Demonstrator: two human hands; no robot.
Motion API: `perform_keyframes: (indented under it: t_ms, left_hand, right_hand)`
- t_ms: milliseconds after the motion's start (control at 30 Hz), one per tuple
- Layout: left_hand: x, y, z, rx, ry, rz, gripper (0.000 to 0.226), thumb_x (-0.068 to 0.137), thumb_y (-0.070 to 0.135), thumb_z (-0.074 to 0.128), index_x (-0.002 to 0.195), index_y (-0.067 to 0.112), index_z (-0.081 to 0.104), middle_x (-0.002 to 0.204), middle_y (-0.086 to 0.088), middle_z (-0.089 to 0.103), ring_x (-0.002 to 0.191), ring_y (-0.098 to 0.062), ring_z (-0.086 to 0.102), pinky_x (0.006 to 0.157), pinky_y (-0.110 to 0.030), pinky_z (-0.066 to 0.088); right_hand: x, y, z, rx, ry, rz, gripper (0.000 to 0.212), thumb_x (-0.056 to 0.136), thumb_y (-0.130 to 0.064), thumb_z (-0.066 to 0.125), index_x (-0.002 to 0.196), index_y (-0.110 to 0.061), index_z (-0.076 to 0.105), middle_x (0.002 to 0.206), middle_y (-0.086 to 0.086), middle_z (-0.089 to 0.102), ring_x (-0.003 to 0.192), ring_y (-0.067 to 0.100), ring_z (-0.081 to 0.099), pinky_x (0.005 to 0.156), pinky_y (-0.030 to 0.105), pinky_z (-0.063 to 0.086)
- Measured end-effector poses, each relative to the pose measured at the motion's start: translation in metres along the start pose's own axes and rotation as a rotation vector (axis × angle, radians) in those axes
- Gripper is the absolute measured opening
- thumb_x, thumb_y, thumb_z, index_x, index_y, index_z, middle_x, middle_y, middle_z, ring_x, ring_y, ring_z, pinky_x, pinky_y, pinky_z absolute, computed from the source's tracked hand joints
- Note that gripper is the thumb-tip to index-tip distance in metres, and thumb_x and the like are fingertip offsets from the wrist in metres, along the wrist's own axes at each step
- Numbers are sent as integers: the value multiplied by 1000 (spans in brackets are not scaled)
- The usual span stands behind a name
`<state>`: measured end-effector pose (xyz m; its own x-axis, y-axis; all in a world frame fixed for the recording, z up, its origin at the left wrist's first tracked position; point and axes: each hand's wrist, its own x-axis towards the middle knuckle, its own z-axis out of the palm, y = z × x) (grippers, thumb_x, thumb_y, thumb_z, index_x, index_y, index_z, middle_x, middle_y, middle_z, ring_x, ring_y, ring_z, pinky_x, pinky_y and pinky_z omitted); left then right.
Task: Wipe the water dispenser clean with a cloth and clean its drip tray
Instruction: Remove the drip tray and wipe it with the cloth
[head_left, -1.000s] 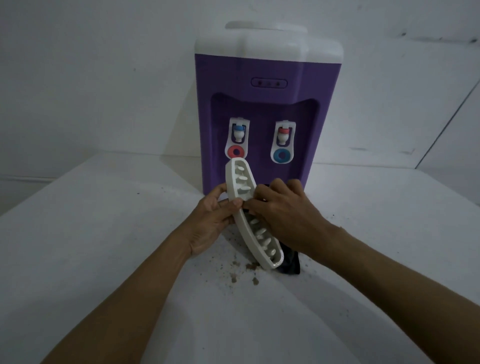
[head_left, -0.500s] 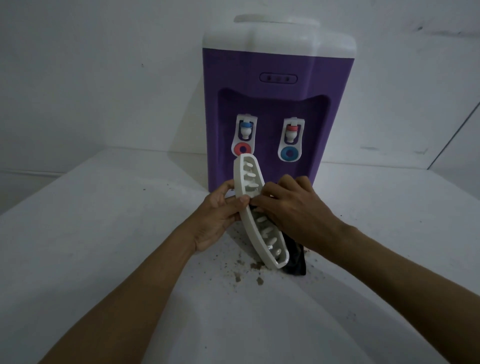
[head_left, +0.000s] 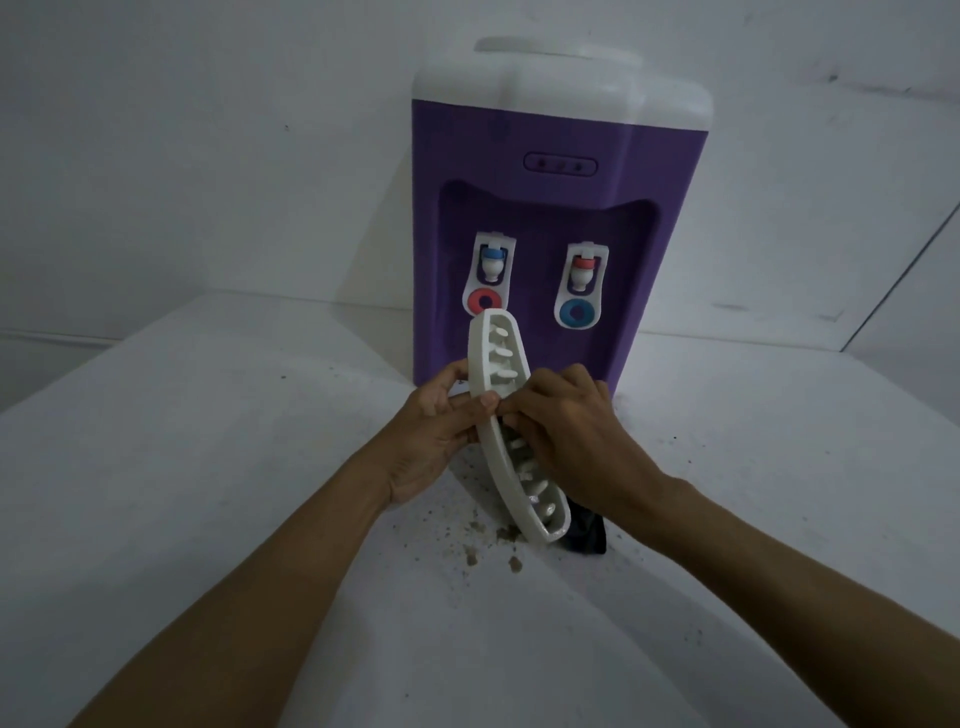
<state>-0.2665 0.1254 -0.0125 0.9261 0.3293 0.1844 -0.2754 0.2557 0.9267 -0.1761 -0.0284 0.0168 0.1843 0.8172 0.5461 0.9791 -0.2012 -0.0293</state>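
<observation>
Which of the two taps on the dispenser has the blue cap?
The left tap, above the red ring, just over the drip tray's top end. The right tap has a red cap and blue ring.

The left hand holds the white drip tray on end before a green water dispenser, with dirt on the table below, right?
Not quite: the water dispenser is purple with a white top, not green, as the head view shows. The rest stands: the left hand holds the white drip tray on end before it, with dirt on the table below.
</observation>
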Motion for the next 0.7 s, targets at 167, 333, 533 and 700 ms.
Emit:
perform_keyframes:
  t_ms: [167,333,533,700]
  left_hand:
    - [0,3,0,21,-22,-13,44,86,12,60,128,14,51,108,-3,73,104,-22,66,91,-33,55]
    - [0,5,-1,35,-42,9,45,86,12,59,131,13,49,113,-5,71,106,-23,65,92,-34,55]
    - [0,5,0,56,-34,2,42,85,14,60,126,18,52,107,-1,73,101,-18,67,92,-33,55]
    - [0,2,-1,38,-29,15,40,85,13,60,124,17,54,114,-6,71,104,-22,66,92,-33,55]
  right_hand:
    - [-6,3,-6,-229,-46,58,34,76,-30,76,106,-18,66,101,2,65,88,22,52,76,38,43]
    - [-2,-9,-2,-16,70,20,14,83,-21,68,96,-16,67,95,2,66,82,24,51,71,39,42]
    - [-8,-3,-7,-169,18,111,25,81,-34,62,99,-18,67,98,2,66,88,24,51,78,40,40]
    - [-4,-10,-1,31,67,93,11,91,-23,59,95,-17,68,94,1,66,83,22,49,75,40,39]
